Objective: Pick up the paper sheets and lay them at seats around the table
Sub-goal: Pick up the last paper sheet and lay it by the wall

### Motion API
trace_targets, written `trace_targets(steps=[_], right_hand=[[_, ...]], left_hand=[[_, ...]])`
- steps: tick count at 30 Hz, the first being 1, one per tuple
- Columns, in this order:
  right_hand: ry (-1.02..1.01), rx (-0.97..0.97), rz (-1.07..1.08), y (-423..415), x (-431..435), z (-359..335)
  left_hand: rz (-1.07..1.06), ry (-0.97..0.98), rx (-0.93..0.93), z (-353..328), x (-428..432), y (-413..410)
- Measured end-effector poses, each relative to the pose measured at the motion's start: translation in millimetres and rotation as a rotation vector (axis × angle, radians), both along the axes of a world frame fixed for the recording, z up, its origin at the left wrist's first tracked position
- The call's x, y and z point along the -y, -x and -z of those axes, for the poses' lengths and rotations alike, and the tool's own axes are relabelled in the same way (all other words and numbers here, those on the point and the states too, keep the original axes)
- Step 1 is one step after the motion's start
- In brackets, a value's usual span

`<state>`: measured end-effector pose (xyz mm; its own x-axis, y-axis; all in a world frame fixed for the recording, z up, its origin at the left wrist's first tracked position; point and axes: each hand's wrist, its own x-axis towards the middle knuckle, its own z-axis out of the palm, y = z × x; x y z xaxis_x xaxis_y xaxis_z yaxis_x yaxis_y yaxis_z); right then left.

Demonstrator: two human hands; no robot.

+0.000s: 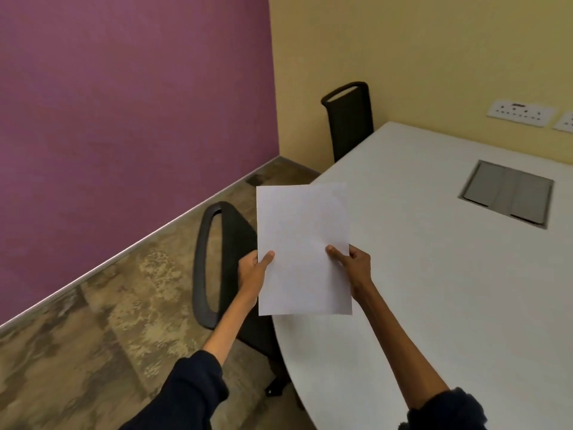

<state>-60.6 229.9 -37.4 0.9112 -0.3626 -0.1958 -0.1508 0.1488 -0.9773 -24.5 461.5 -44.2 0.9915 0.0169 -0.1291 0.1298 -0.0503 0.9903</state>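
Observation:
I hold white paper sheets flat in the air over the left edge of the white table. My left hand grips their left edge, thumb on top. My right hand grips the right edge, thumb on top as well. How many sheets are in the stack cannot be told. A black chair stands pushed in at the table's edge right below the paper. A second black chair stands at the far end of the table.
A grey metal cable hatch is set into the tabletop at the right. Wall sockets sit on the yellow wall behind. A purple wall bounds the patterned floor on the left.

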Motion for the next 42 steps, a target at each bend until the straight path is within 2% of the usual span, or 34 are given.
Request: trace_targets(steps=[4, 16, 25, 33, 42], right_hand=[[0.016, 0.053, -0.051, -30.8, -82.4, -22.0], [0.001, 0.168, -0.219, -108.6, -314.0, -48.6], [-0.048, 0.121, -0.304, -208.0, -409.0, -37.2], [-0.075, 0.072, -0.266, -351.2, -456.8, -17.9], [-0.075, 0.061, -0.189, -501.6, -453.2, -33.0]], left_hand=[[-0.091, 0.057, 0.022, -21.4, -81.4, -15.0], [-0.237, 0.021, 0.115, -60.2, -315.0, -62.8], [-0.382, 0.043, 0.097, -43.4, -395.9, -138.2], [-0.353, -0.051, 0.05, -25.8, -446.6, -280.5], [-0.256, -0.09, 0.054, -38.7, -450.8, -452.7]])
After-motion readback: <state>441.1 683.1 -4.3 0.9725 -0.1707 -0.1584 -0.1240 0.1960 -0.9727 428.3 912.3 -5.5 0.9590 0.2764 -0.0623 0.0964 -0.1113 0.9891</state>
